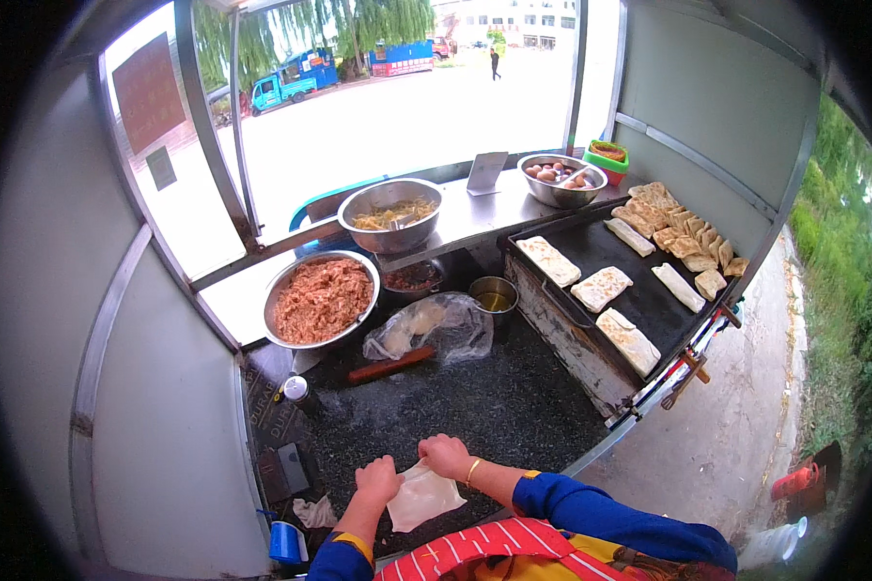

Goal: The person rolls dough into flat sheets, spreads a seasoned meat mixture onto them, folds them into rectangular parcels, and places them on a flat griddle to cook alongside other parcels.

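A thin, pale sheet of dough (425, 501) lies at the near edge of the dark speckled counter. My left hand (379, 478) pinches its far left corner, while my right hand (447, 456), with a yellow bracelet at the wrist, grips the far right corner. Beyond my hands are a reddish-brown rolling pin (391, 365) and a clear plastic bag (465, 330) with pale dough balls inside. A steel bowl of raw minced meat (323, 301) stands at the back left, near a small metal pot of oil (494, 299).
To the right, a black griddle (588, 243) bears white filled flatbreads and browned ones. Bowls of shredded vegetable (392, 216) and eggs (552, 174) stand on the steel shelf (454, 218). A capped jar (296, 388), a crumpled cloth (315, 513) and a blue cup (285, 542) are at left.
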A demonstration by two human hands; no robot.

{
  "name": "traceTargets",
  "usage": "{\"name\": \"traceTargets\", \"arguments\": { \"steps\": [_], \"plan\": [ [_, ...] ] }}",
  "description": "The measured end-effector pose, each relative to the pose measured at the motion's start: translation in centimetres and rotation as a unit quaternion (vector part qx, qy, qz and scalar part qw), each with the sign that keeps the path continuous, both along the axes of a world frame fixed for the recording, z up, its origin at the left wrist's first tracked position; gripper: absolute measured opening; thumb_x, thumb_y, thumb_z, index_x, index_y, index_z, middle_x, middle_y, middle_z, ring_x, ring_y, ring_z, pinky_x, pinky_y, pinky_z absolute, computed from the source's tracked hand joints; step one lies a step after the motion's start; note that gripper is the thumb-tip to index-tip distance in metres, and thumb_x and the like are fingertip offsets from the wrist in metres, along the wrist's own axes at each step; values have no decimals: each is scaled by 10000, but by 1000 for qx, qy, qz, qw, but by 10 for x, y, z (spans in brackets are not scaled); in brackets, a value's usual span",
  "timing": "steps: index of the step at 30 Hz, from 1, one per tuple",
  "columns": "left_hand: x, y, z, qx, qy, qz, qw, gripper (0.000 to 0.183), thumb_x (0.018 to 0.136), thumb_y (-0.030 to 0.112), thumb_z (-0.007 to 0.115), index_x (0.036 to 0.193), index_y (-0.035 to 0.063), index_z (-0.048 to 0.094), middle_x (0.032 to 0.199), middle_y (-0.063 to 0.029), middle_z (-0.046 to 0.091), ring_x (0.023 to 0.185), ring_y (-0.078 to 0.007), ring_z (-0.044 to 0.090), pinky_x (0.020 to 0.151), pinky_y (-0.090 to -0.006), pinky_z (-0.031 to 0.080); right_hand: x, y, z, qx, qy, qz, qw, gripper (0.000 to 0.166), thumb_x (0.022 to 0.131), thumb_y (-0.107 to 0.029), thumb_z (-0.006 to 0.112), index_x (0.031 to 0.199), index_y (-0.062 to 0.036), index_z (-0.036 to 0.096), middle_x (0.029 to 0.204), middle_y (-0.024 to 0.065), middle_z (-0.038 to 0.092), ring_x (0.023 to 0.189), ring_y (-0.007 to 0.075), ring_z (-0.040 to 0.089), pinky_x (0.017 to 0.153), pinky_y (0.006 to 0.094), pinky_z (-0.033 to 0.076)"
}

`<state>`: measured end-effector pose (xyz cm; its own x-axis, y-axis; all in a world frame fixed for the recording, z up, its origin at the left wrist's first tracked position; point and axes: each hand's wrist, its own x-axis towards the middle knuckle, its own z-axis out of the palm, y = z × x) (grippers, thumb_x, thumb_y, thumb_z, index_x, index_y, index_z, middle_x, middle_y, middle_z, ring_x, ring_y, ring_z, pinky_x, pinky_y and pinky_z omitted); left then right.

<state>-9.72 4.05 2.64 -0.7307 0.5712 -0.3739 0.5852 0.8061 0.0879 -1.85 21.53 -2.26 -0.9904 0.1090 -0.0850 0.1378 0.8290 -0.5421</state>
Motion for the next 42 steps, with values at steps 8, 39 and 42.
{"name": "traceTargets", "arguments": {
  "steps": [8,39,42],
  "plan": [
    [-33,-20,-36,131,13,-80,988,156,879,156,498,900,53,613,951,-189,676,907,-377,669,771,-515,533,-17,8,-21,-102,71,-13,992,117,792,-203,696,873,-118,694,863,125,705,800,340,682,703,445,541],
    [-23,0,-10,89,1,81,993,1207,634,639,780,1579,171,195,1653,-128,43,1524,-354,-43,1162,-662,-20,-179,104,3,224,128,28,966,450,805,-212,725,1208,-89,569,1158,108,580,1133,300,520,935,466,406],
    [-24,4,-6,127,56,137,981,1031,771,558,731,1566,140,223,1645,-143,101,1525,-351,9,1166,-647,12,-158,107,-5,200,129,55,970,460,812,-171,717,1227,-74,543,1124,134,587,1081,332,542,899,471,433]
  ]
}}
